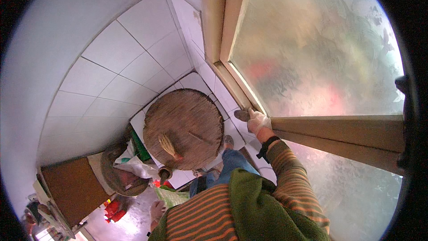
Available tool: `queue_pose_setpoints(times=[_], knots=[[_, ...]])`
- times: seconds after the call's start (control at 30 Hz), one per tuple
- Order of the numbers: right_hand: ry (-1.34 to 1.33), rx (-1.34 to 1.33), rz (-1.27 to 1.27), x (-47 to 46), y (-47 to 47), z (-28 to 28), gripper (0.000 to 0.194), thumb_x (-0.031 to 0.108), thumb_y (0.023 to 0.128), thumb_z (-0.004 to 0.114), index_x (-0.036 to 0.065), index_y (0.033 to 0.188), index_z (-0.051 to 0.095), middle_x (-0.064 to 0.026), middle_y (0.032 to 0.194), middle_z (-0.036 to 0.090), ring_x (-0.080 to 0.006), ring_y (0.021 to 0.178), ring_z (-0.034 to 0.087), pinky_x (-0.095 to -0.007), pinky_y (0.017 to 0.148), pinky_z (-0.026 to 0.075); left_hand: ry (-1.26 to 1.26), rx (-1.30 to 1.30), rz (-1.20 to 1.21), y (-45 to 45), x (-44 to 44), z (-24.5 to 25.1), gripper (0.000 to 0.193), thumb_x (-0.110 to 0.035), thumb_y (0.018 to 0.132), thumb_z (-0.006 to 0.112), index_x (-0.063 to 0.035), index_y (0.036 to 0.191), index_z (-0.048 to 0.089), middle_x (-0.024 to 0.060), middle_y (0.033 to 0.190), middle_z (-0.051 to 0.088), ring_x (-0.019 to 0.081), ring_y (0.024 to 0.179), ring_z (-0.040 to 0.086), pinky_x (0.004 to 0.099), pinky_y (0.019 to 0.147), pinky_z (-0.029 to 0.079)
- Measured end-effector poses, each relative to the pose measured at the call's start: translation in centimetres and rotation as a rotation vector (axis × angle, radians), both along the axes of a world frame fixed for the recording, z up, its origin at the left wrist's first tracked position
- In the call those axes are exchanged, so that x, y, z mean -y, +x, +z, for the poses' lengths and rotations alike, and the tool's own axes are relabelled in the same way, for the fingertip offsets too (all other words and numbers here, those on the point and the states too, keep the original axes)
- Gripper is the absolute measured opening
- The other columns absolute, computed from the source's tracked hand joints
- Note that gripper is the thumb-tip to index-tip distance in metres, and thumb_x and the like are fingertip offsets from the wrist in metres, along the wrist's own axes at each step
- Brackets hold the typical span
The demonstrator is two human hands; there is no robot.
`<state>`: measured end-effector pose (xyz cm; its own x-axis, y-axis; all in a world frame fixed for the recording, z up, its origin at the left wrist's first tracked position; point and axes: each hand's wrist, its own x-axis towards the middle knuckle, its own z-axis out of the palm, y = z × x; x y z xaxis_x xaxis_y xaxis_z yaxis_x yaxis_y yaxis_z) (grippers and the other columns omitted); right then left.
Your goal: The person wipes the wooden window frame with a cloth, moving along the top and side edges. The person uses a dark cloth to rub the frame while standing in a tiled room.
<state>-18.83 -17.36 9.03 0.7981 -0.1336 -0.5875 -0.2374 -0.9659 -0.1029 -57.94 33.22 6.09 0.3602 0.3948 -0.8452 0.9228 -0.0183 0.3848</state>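
My right hand (259, 123), in a thin clear glove, is at the window sill (235, 85) with its fingers on a dark oval object (241, 115), perhaps a stone. My left hand (157, 211) hangs low at my side, near a green and white patterned cloth or bag (172, 196); whether it holds anything is not clear. Before me stands a thick round wooden chopping block (187, 113). On its top lie a small straw brush (168, 144) with a reddish end and a thin stick (200, 138).
Frosted window panes (314, 50) in a wooden frame are to my right. White tiled wall (110, 77) closes off the left. A large round basin (113, 174) with a white plastic bag (137, 165) sits beside a brown board (72, 189). Red containers (114, 211) are on the floor.
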Motion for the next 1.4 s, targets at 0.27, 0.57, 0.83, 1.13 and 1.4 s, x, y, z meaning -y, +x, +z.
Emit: queue_pose_setpoints(times=[0.27,0.57,0.83,1.13,1.4], knots=[[0.145,0.478,-0.019,-3.6,10.1,2.9,0.052,0.019,0.089,0.050,0.027,0.139,0.038,-0.0132,0.110,0.062,-0.0351,0.106,0.061,-0.0470,0.086,0.050,-0.046,-0.018,0.083,-1.4,1.5,1.0,0.036,-0.027,0.088,0.063,0.0019,0.109,0.060,0.0105,0.095,0.065,0.0199,0.081,0.063,0.0328,0.071,0.051],[0.050,0.428,0.005,-6.8,15.6,0.4,0.039,0.016,0.092,0.046,0.018,0.131,0.047,-0.0192,0.110,0.062,-0.0350,0.098,0.065,-0.0433,0.080,0.053,-0.175,0.042,0.037,-8.5,0.9,-6.3,0.033,-0.022,0.090,0.063,0.0038,0.111,0.061,0.0086,0.094,0.066,0.0163,0.084,0.061,0.0329,0.076,0.049],[0.676,0.380,0.016,-3.3,10.5,-1.2,0.030,0.017,0.091,0.056,0.010,0.120,0.062,-0.0069,0.110,0.067,-0.0229,0.102,0.062,-0.0323,0.088,0.048,-0.053,0.045,0.049,-3.8,2.3,-2.3,0.036,-0.027,0.088,0.065,0.0001,0.111,0.060,0.0098,0.093,0.066,0.0194,0.076,0.065,0.0320,0.061,0.052],[0.234,0.916,-0.087,-4.6,11.1,1.5,0.043,0.010,0.075,0.067,0.009,0.117,0.058,-0.0165,0.112,0.060,-0.0346,0.098,0.060,-0.0408,0.084,0.051,-0.057,0.041,0.043,4.0,5.2,4.1,0.030,-0.027,0.089,0.064,-0.0024,0.106,0.059,0.0059,0.090,0.062,0.0155,0.076,0.060,0.0308,0.063,0.049],[-0.071,0.529,0.050,-7.0,16.1,-3.1,0.026,0.023,0.094,0.048,0.011,0.116,0.055,-0.0128,0.109,0.059,-0.0308,0.092,0.065,-0.0405,0.074,0.056,-0.028,0.006,0.029,1.7,5.2,2.9,0.030,-0.026,0.089,0.063,-0.0016,0.107,0.059,0.0082,0.093,0.062,0.0190,0.076,0.062,0.0326,0.063,0.051]])
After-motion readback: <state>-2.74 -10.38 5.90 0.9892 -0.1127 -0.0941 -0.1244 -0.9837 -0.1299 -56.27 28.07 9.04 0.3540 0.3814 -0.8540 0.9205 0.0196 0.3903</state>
